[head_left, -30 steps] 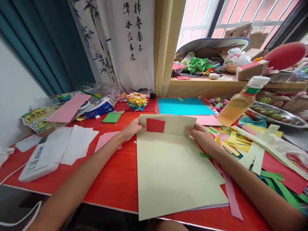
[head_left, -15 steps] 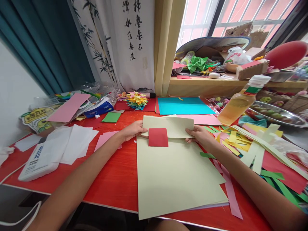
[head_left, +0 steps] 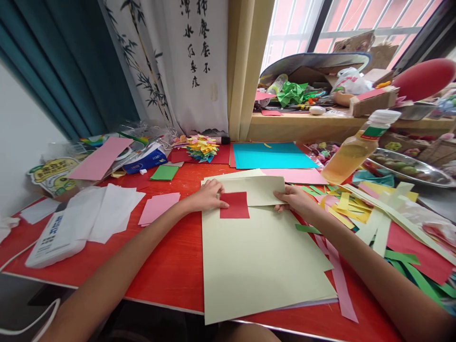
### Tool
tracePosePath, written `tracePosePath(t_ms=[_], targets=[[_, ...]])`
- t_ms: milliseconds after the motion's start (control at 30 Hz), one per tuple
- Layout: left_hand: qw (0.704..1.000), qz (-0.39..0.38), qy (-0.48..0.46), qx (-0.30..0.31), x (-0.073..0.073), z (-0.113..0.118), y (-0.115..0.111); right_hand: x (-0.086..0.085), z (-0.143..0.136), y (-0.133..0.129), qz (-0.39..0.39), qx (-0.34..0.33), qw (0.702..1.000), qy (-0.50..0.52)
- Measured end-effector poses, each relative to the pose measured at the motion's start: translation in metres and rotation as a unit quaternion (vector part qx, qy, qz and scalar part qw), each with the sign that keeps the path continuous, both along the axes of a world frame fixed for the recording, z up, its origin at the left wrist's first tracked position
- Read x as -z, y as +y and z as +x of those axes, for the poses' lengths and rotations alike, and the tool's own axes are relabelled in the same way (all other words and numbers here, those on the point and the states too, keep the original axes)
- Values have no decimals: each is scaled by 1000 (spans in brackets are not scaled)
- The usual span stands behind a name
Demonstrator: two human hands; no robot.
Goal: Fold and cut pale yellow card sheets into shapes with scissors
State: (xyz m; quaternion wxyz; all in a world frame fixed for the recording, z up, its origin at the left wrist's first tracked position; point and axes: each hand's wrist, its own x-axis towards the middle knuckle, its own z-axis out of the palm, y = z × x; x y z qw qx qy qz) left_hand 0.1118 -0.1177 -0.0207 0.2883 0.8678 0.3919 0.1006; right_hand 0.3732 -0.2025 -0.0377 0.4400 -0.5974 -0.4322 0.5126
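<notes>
A large pale green sheet of paper (head_left: 267, 261) lies in front of me, with a smaller strip of pale green paper (head_left: 265, 190) across its upper part. A red paper square (head_left: 235, 206) overlaps the strip's lower edge. At the left side of that square, my left hand (head_left: 210, 195) is closed, thumb and fingers pinching its edge; the fingertips are partly hidden. My right hand (head_left: 290, 197) grips the right end of the pale strip, thumb on top and fingers underneath.
Pink paper squares (head_left: 158, 208), green squares (head_left: 164, 172) and white sheets (head_left: 116, 213) lie leftward. A blue sheet (head_left: 274, 156) is at the back. On the right stand a bottle (head_left: 351, 149) and a metal tray (head_left: 438, 179), near scattered paper strips (head_left: 381, 223).
My left hand has let go of the strip's left end and moved slightly right and down onto the red square. The strip's left end has dropped. My right hand keeps its hold.
</notes>
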Motion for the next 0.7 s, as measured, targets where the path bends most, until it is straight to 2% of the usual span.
tracePosePath(t_ms=[100, 233, 433, 700], targets=[[996, -58, -61, -17, 3, -1, 6, 7, 6, 3, -1, -9, 1000, 4], [982, -83, -148, -80, 8, -9, 19, 12, 11, 6, -7, -21, 1000, 5], [978, -121, -139, -96, 11, -21, 31, 10, 11, 5, -4, -26, 1000, 3], [985, -104, -118, -74, 6, -22, 28, 8, 9, 4, -6, -22, 1000, -3]])
